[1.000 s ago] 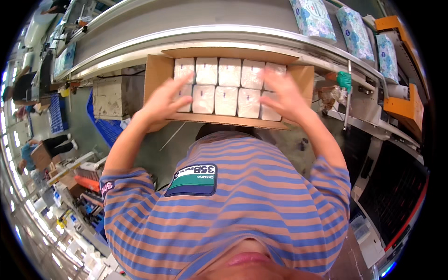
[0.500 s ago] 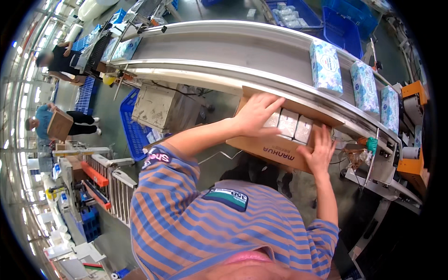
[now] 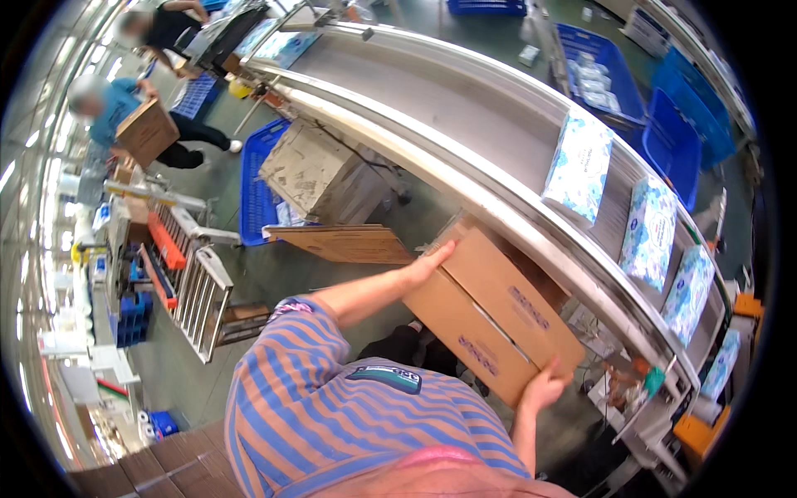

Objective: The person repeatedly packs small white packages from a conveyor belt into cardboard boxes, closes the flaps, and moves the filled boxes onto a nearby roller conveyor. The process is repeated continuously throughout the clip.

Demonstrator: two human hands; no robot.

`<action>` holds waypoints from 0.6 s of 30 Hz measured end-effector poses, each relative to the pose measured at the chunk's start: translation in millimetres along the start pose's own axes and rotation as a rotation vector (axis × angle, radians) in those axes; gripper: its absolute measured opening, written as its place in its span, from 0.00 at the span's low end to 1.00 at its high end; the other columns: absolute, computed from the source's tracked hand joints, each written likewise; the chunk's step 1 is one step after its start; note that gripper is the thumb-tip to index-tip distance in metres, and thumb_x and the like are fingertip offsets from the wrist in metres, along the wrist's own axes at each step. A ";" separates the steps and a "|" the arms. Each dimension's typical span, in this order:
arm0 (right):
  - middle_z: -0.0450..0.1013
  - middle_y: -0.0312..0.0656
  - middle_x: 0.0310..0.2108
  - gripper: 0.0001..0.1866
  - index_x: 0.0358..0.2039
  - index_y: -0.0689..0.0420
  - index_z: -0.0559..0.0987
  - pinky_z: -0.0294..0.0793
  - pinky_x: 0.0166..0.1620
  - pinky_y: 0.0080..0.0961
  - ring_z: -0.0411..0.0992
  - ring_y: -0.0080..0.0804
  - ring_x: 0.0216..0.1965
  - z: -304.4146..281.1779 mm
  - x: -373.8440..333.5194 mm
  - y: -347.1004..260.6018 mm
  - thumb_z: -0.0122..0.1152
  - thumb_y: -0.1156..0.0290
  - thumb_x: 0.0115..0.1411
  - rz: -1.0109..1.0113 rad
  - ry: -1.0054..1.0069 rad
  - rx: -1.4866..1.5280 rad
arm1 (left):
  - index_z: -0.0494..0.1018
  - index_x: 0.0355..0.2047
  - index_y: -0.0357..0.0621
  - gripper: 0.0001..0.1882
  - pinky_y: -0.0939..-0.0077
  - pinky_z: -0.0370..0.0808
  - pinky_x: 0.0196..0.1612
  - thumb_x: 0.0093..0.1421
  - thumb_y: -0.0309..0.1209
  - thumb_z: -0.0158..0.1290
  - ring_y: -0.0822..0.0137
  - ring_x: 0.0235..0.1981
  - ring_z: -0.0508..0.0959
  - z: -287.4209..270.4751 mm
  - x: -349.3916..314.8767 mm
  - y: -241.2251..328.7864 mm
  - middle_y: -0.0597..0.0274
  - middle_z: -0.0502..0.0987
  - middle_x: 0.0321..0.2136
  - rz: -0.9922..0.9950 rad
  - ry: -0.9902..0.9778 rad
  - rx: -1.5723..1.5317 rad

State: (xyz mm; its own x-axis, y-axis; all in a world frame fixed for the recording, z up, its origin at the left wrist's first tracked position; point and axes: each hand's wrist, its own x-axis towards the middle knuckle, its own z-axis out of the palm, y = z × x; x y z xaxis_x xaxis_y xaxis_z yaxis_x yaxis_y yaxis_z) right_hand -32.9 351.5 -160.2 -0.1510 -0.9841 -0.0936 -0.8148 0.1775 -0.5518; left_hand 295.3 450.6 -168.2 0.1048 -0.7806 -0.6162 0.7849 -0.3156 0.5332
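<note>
Between my hands is a brown cardboard box [image 3: 477, 311], its two long top flaps folded down with a narrow seam showing between them. My left hand [image 3: 425, 267] grips the box's left end, thumb over the upper edge. Around the near right corner my right hand [image 3: 544, 388] is closed, fingers bent over the edge. The box is tilted and sits beside the near rail of a conveyor [image 3: 465, 87]. What lies inside is hidden by the flaps. On the conveyor are several blue-and-white floral packs [image 3: 579, 166].
Left of the box, a cardboard flap or sheet [image 3: 344, 242] juts out near a blue crate [image 3: 259, 178] and a worn, pale box-shaped unit [image 3: 311, 170]. Blue bins [image 3: 672, 137] stand beyond the conveyor. One person [image 3: 124, 112] carries a carton; another is behind. Stacked brown cartons [image 3: 170, 465] are lower left.
The box's flaps have come down over the white packs inside. Both hands have shifted from its top to its ends. My view has turned, and the person with the carton appears nearer.
</note>
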 end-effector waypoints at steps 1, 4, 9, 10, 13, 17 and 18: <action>0.72 0.57 0.40 0.28 0.45 0.68 0.68 0.68 0.42 0.37 0.71 0.49 0.41 -14.4 11.6 7.1 0.48 0.50 0.61 -0.031 -0.050 0.134 | 0.51 0.62 0.44 0.36 0.66 0.54 0.61 0.63 0.56 0.33 0.60 0.61 0.56 30.6 -9.6 -2.5 0.57 0.53 0.61 0.164 0.051 0.195; 0.69 0.58 0.41 0.28 0.45 0.69 0.67 0.66 0.44 0.36 0.68 0.47 0.40 -42.0 54.1 61.5 0.42 0.51 0.64 -0.034 -0.027 0.219 | 0.49 0.63 0.47 0.40 0.65 0.52 0.62 0.59 0.60 0.35 0.58 0.63 0.51 45.0 34.8 -83.5 0.55 0.48 0.64 0.216 0.314 0.654; 0.62 0.53 0.53 0.30 0.55 0.69 0.61 0.62 0.53 0.32 0.64 0.40 0.50 -90.0 103.6 153.2 0.36 0.52 0.66 0.242 -0.088 0.396 | 0.60 0.58 0.43 0.40 0.67 0.54 0.60 0.56 0.62 0.39 0.56 0.60 0.59 -15.3 167.8 -165.4 0.50 0.61 0.58 -0.004 0.368 0.633; 0.62 0.53 0.53 0.30 0.55 0.69 0.61 0.62 0.53 0.32 0.64 0.40 0.50 -99.5 102.3 156.6 0.37 0.52 0.66 0.271 -0.081 0.402 | 0.65 0.54 0.42 0.41 0.68 0.57 0.59 0.55 0.64 0.38 0.53 0.56 0.64 -11.6 184.2 -177.6 0.49 0.68 0.52 0.061 0.404 0.821; 0.62 0.52 0.53 0.30 0.55 0.68 0.61 0.62 0.53 0.32 0.64 0.40 0.50 -105.6 111.7 143.0 0.37 0.52 0.65 0.204 -0.184 0.394 | 0.65 0.54 0.41 0.46 0.66 0.59 0.57 0.51 0.70 0.36 0.52 0.55 0.65 16.2 114.7 -157.7 0.48 0.68 0.52 0.043 0.463 0.704; 0.63 0.50 0.53 0.30 0.56 0.67 0.60 0.62 0.53 0.32 0.64 0.39 0.51 -96.7 83.2 104.1 0.37 0.52 0.65 0.086 -0.393 0.395 | 0.69 0.50 0.38 0.50 0.66 0.62 0.55 0.47 0.73 0.36 0.53 0.54 0.67 -23.7 1.9 -149.7 0.47 0.70 0.50 -0.084 0.608 0.552; 0.63 0.50 0.53 0.30 0.56 0.67 0.60 0.62 0.53 0.32 0.64 0.39 0.51 -91.6 71.3 90.6 0.37 0.52 0.65 0.032 -0.462 0.398 | 0.71 0.47 0.37 0.49 0.67 0.63 0.54 0.47 0.72 0.37 0.55 0.53 0.68 -45.8 -33.5 -154.7 0.48 0.71 0.48 -0.063 0.679 0.529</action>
State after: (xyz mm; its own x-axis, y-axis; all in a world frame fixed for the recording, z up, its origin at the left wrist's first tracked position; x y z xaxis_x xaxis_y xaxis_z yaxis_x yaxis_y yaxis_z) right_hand -168.7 298.1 -141.0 0.1592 -0.8953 -0.4160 -0.5285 0.2786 -0.8019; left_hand 198.3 550.3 -256.6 0.5458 -0.3149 -0.7765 0.4313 -0.6889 0.5826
